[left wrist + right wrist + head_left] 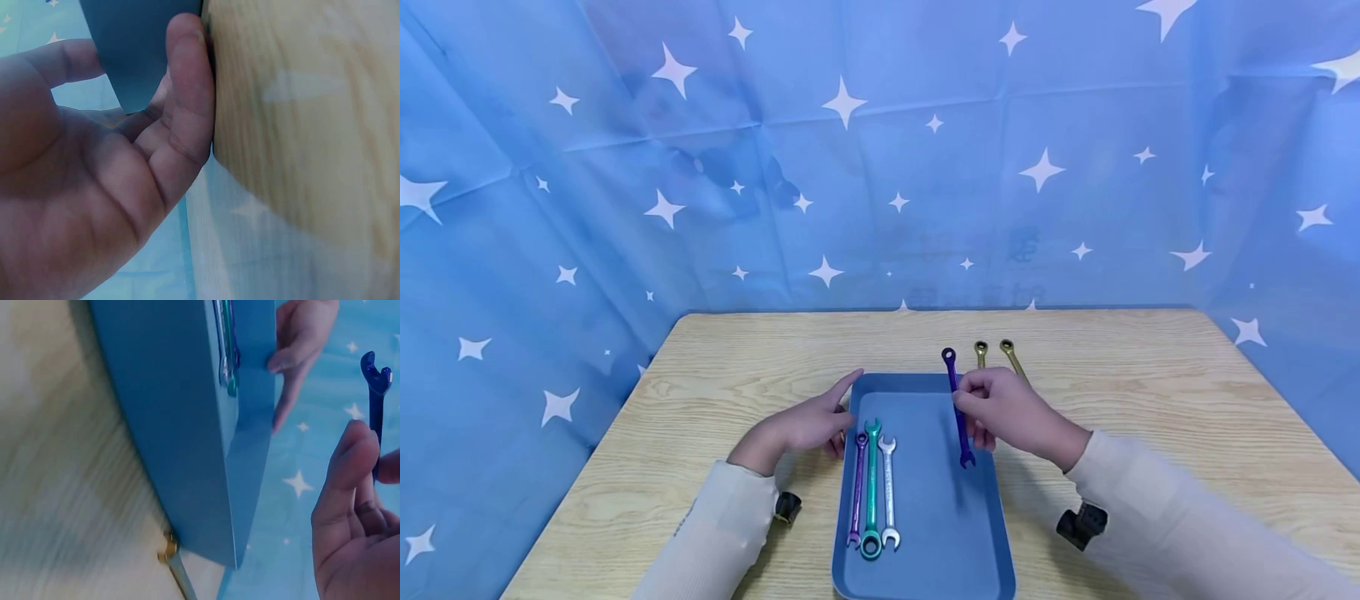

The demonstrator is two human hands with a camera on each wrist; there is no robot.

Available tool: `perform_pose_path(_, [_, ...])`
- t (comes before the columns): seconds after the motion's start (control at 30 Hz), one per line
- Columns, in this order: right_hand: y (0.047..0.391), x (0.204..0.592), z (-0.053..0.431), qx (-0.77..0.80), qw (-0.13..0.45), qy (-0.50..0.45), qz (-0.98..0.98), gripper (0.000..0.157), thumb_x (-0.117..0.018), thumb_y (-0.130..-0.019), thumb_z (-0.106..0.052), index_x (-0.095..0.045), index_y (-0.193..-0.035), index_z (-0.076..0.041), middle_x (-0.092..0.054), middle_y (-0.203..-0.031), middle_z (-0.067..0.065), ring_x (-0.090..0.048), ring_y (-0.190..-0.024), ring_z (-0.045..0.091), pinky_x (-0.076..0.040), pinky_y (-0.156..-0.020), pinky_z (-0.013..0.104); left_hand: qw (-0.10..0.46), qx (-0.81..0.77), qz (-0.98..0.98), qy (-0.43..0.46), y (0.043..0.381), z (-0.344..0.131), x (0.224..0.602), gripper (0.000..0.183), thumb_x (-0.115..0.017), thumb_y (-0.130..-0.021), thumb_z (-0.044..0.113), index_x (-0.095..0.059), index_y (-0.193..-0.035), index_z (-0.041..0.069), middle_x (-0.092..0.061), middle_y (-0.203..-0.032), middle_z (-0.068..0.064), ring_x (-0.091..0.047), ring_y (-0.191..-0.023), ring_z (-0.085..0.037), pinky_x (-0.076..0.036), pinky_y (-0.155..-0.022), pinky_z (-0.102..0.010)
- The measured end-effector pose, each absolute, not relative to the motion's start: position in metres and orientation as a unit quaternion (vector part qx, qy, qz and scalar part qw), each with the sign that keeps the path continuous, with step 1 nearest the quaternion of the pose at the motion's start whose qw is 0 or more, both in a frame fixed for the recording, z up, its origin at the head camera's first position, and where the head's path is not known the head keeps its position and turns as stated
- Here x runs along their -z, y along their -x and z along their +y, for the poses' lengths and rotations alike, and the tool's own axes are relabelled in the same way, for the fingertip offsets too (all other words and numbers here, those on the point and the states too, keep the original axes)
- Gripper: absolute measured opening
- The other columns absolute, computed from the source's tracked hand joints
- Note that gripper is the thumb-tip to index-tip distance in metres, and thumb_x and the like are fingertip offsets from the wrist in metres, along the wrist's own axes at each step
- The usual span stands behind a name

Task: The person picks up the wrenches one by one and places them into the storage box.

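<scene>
My right hand (1011, 412) pinches a dark purple combination wrench (961, 425) between thumb and fingers, over the right side of a blue tray (932, 517). The wrench's ring end points away and its open end (376, 378) stands free of the fingers in the right wrist view. My left hand (808, 429) grips the tray's left wall, thumb at the rim and the other fingers curled along the outside. Inside the tray, at its left, a purple wrench (857, 492), a green wrench (872, 483) and a silver wrench (889, 492) lie side by side.
Two gold wrenches (981, 352) (1011, 357) lie on the wooden table (1150, 408) beyond the right hand, which partly hides them. A blue curtain (880, 167) with white stars hangs behind the table and along its sides.
</scene>
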State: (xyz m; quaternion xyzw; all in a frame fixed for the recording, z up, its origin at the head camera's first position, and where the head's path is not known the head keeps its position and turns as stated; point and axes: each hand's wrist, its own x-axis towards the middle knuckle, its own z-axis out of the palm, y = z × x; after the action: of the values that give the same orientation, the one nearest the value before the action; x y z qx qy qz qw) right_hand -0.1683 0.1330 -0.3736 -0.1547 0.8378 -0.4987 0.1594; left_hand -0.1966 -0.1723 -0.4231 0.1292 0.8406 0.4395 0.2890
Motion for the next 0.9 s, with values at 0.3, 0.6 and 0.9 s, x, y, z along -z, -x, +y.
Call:
perform_pose_path(0.3, [0.162,0.378,0.121,0.521,0.196,0.163,0.815,0.023,-0.053,-0.101,-0.015,-0.062,-0.087,0.001,-0.066,-0.066,0.013,-0.062,-0.052,0.021,-0.056,-0.049,0.040,0.288,-0.440,0.842,-0.119,0.195,-0.172,0.421,0.076,-0.042,-0.101,0.017,-0.001,-0.162,0.035,-0.065,-0.084,-0.014,-0.065,-0.072,-0.025,-0.057,-0.068,-0.037])
perform_pose_path(0.6, [0.156,0.384,0.108,0.520,0.225,0.160,0.808,0.024,-0.054,-0.100,-0.015,-0.062,-0.084,0.000,-0.067,-0.066,0.014,-0.062,-0.049,0.018,-0.057,-0.049,0.038,0.286,-0.436,0.844,-0.125,0.196,-0.171,0.421,0.076,-0.043,-0.101,0.018,-0.002,-0.162,0.035,-0.065,-0.083,-0.015,-0.065,-0.071,-0.025,-0.057,-0.068,-0.036])
perform_pose_path(0.9, [0.151,0.395,0.096,0.527,0.270,0.146,0.793,0.026,-0.053,-0.101,-0.014,-0.060,-0.079,-0.002,-0.067,-0.064,0.008,-0.061,-0.047,0.013,-0.056,-0.049,0.033,0.285,-0.438,0.844,-0.122,0.196,-0.172,0.422,0.076,-0.043,-0.100,0.018,-0.002,-0.161,0.036,-0.066,-0.088,-0.013,-0.066,-0.072,-0.025,-0.058,-0.068,-0.037])
